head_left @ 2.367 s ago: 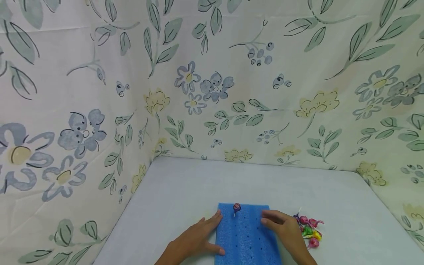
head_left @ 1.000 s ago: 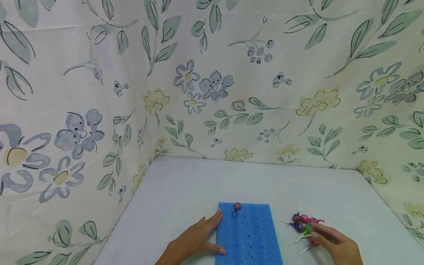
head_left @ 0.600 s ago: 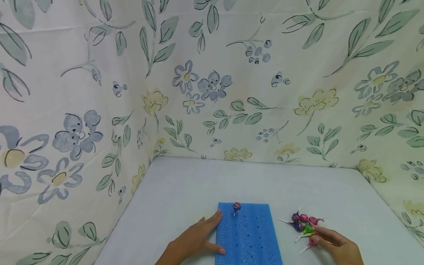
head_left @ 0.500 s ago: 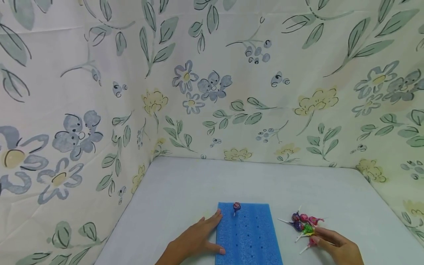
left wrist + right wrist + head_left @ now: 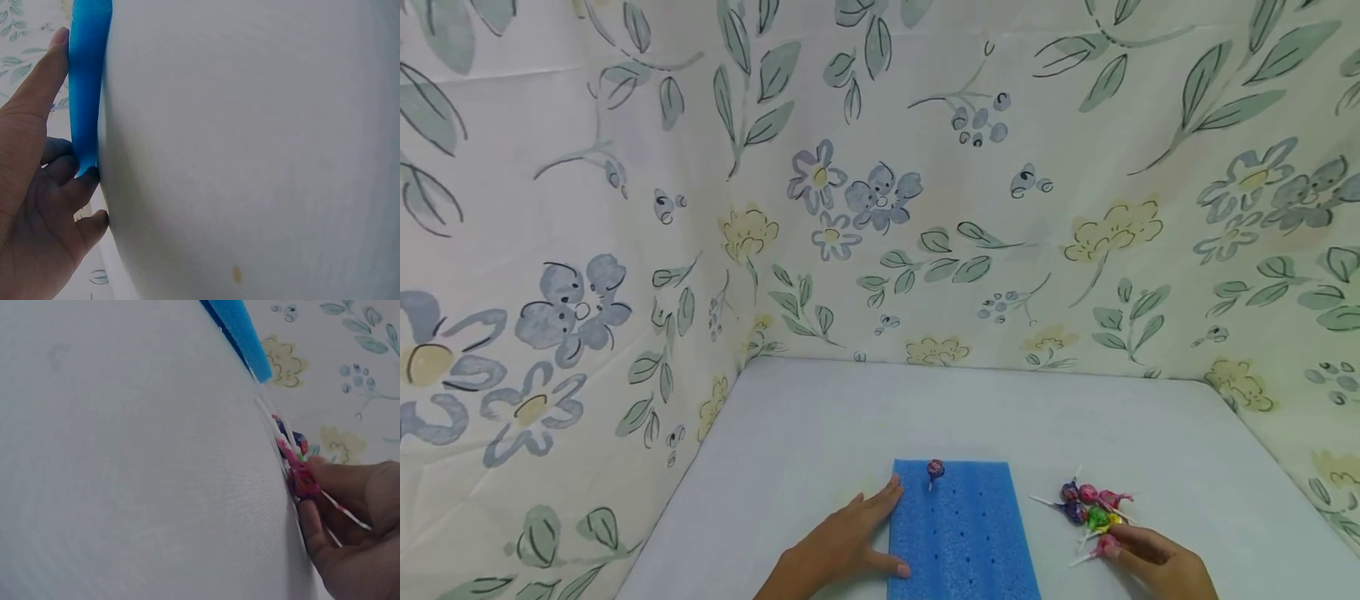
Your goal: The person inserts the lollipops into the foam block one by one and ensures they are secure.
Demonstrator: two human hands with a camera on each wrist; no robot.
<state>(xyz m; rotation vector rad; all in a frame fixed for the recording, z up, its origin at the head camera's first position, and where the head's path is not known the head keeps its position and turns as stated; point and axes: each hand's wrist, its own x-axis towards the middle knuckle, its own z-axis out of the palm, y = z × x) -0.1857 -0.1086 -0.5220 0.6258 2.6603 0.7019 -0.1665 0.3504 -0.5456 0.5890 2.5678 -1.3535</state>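
My left hand (image 5: 842,542) rests with straight, spread fingers against the left edge of a blue foam board (image 5: 955,533) dotted with small holes. One dark red wrapped lollipop (image 5: 936,469) stands upright in the board near its far edge. To the right of the board, my right hand (image 5: 1161,560) pinches a pink lollipop (image 5: 1107,546) by its wrapped head, between thumb and fingers, its white stick pointing left. In the right wrist view the pink lollipop (image 5: 304,481) sits between the fingertips, close over the table. The left wrist view shows the foam's side (image 5: 87,81) along the left fingers.
Beyond the right fingertips lies a small heap of lollipops: a green one (image 5: 1097,517), a yellow one (image 5: 1116,521), a purple one (image 5: 1075,512) and several more. They lie on a white table (image 5: 850,417). A floral cloth (image 5: 880,292) hangs behind and at both sides.
My right hand has gone from over the board to the lollipops at the right and taken hold of the pink one, whose stick has turned slightly. My left hand stays at the board.
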